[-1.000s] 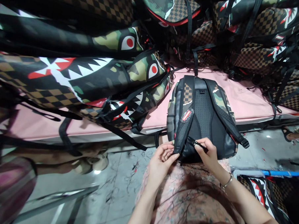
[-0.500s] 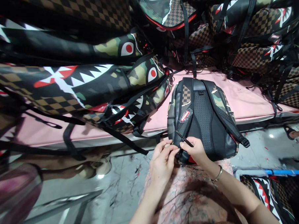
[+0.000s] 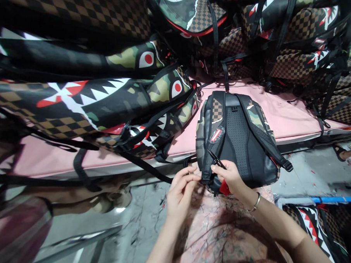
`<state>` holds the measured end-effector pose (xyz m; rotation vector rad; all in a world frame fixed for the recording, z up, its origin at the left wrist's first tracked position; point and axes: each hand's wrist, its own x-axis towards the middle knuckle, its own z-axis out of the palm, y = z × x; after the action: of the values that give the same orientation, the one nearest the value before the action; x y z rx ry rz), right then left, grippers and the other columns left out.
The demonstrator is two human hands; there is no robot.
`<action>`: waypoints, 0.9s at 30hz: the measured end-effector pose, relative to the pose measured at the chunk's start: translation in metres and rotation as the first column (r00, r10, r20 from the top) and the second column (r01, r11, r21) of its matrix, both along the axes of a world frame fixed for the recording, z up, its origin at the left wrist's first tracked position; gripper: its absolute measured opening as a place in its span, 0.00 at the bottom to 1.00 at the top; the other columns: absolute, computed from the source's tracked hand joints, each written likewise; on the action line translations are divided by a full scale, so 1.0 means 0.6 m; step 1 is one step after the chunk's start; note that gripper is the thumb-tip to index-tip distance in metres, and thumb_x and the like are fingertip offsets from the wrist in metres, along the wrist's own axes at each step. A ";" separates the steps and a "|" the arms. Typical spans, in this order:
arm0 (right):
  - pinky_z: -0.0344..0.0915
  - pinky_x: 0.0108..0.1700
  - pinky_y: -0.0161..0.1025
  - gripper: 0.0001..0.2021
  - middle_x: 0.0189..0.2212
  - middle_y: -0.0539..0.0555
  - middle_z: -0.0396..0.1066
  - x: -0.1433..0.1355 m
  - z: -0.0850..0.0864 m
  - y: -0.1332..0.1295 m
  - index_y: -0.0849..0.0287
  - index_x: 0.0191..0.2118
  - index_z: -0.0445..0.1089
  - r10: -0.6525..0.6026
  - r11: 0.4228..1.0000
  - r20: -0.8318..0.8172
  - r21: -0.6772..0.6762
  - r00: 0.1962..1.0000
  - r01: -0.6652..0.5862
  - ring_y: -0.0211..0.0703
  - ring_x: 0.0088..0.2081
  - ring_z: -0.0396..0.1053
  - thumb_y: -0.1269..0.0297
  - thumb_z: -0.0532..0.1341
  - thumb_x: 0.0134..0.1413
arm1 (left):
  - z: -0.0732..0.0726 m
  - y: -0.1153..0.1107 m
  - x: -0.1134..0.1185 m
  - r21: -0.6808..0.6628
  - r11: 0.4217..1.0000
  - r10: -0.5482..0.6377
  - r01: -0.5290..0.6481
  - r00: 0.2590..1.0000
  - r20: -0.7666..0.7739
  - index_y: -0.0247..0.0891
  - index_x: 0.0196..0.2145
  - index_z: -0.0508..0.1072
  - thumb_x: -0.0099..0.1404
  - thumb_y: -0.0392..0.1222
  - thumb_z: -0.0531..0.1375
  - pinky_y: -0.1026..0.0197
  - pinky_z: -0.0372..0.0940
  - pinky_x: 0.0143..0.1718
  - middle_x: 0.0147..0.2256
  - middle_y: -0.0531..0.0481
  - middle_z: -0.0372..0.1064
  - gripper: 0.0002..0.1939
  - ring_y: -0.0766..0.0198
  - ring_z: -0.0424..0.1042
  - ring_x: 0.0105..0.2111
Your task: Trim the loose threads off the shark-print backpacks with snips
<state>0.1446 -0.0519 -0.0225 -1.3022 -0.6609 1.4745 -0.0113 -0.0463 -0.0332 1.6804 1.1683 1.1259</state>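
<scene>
- A backpack (image 3: 239,144) is lying with its straps facing up on a pink table (image 3: 294,120). Its bottom end is poking out past the table's edge, toward the person's flowery clothes (image 3: 203,231).
- The left hand (image 3: 181,191) is bending its fingers, and its thumb and fingertips are coming close together by the low end of the left strap (image 3: 207,165). I cannot tell if they are pinching anything.
- The right hand (image 3: 233,178) is squeezing a small black tool (image 3: 219,160) in its fingers. The tool's thin tips are pointing up and to the left, over the same strap.
- A bit of something red (image 3: 224,187) is showing right under the right hand.
- A shiny bracelet (image 3: 255,202) is circling the right wrist.
- A red and white label (image 3: 215,135) is sitting on the left strap, higher up than the tool.
- The right strap (image 3: 263,141) is hanging down the other side of the backpack.
- Big bags with shark teeth and red eyes (image 3: 113,107) are lying in a pile on the left.
- More checkered bags (image 3: 289,66) are filling the back on the right.
- A blue bar (image 3: 335,199) is running above another bag (image 3: 310,226) at the lower right.
</scene>
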 end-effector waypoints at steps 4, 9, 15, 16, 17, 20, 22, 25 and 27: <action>0.37 0.17 0.31 0.16 0.10 0.39 0.47 -0.008 -0.001 0.001 0.60 0.19 0.60 -0.015 1.000 -0.001 0.008 1.000 0.015 0.26 0.13 0.40 0.52 0.63 0.35 | 0.015 0.012 -0.005 0.119 0.990 -0.045 0.074 0.972 -0.231 0.42 0.33 0.74 0.57 0.43 0.59 0.58 0.66 0.41 0.39 0.47 0.68 0.07 0.59 0.69 0.40; 0.41 0.18 0.31 0.16 0.11 0.41 0.50 -0.010 0.001 0.001 0.59 0.16 0.57 -0.075 0.996 0.132 0.063 0.988 0.068 0.28 0.16 0.45 0.54 0.61 0.36 | 0.030 0.027 0.009 0.107 0.976 -0.142 0.190 0.927 -0.346 0.40 0.27 0.72 0.57 0.43 0.57 0.59 0.66 0.38 0.40 0.45 0.65 0.06 0.59 0.69 0.39; 0.48 0.20 0.32 0.16 0.14 0.43 0.51 -0.004 -0.009 0.003 0.58 0.17 0.55 -0.027 0.992 0.240 0.123 0.970 -0.003 0.31 0.18 0.48 0.54 0.59 0.42 | 0.018 0.012 0.031 0.100 0.992 -0.047 0.073 0.970 -0.238 0.38 0.25 0.67 0.60 0.38 0.52 0.57 0.62 0.43 0.37 0.46 0.62 0.08 0.59 0.65 0.40; 0.50 0.22 0.32 0.15 0.15 0.44 0.53 -0.001 -0.010 0.000 0.58 0.19 0.57 -0.020 0.989 0.283 0.144 0.959 -0.022 0.32 0.19 0.51 0.54 0.58 0.43 | 0.012 0.009 0.032 0.089 0.996 -0.008 0.026 0.980 -0.198 0.38 0.25 0.66 0.60 0.39 0.52 0.57 0.61 0.44 0.36 0.46 0.62 0.08 0.59 0.64 0.40; 0.53 0.24 0.32 0.13 0.16 0.45 0.56 0.002 -0.010 -0.004 0.59 0.21 0.60 -0.022 0.986 0.349 0.164 0.937 -0.038 0.33 0.20 0.54 0.54 0.58 0.45 | 0.006 0.006 0.033 0.073 0.997 0.031 -0.020 0.987 -0.158 0.38 0.25 0.66 0.61 0.39 0.52 0.56 0.60 0.44 0.35 0.47 0.62 0.08 0.59 0.64 0.39; 0.57 0.29 0.33 0.09 0.23 0.47 0.64 0.018 -0.002 -0.029 0.58 0.34 0.64 -0.069 0.966 0.619 0.237 0.782 -0.103 0.36 0.25 0.61 0.58 0.54 0.52 | -0.007 0.005 0.029 0.017 0.993 0.116 -0.116 0.991 -0.068 0.39 0.23 0.65 0.60 0.41 0.53 0.57 0.60 0.43 0.33 0.49 0.62 0.09 0.60 0.63 0.38; 0.57 0.31 0.33 0.09 0.27 0.49 0.68 0.032 0.004 -0.049 0.57 0.39 0.64 -0.067 0.933 0.780 0.271 0.622 -0.238 0.38 0.28 0.64 0.60 0.53 0.55 | -0.010 0.005 0.028 -0.006 0.991 0.131 -0.131 0.991 -0.041 0.39 0.22 0.65 0.59 0.42 0.54 0.58 0.59 0.43 0.33 0.50 0.62 0.09 0.61 0.63 0.37; 0.56 0.31 0.34 0.10 0.30 0.53 0.71 0.050 0.011 -0.073 0.57 0.40 0.66 -0.042 0.850 0.934 0.220 0.355 -0.479 0.40 0.30 0.66 0.60 0.52 0.57 | -0.007 0.005 0.030 -0.017 0.992 0.124 -0.125 0.992 -0.029 0.39 0.22 0.65 0.59 0.42 0.54 0.60 0.59 0.42 0.33 0.50 0.62 0.10 0.61 0.63 0.36; 0.55 0.30 0.35 0.10 0.29 0.54 0.71 0.056 0.014 -0.080 0.58 0.40 0.66 -0.055 0.812 0.978 0.162 0.202 -0.560 0.41 0.29 0.67 0.60 0.53 0.57 | -0.005 0.004 0.033 -0.009 0.993 0.116 -0.117 0.993 -0.034 0.39 0.22 0.65 0.60 0.41 0.53 0.60 0.59 0.41 0.33 0.49 0.62 0.10 0.61 0.63 0.37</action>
<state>0.1784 -0.0998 -0.0141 -1.6218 -2.0774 0.3789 0.0084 -0.0437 -0.0361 1.6458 1.3058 1.1645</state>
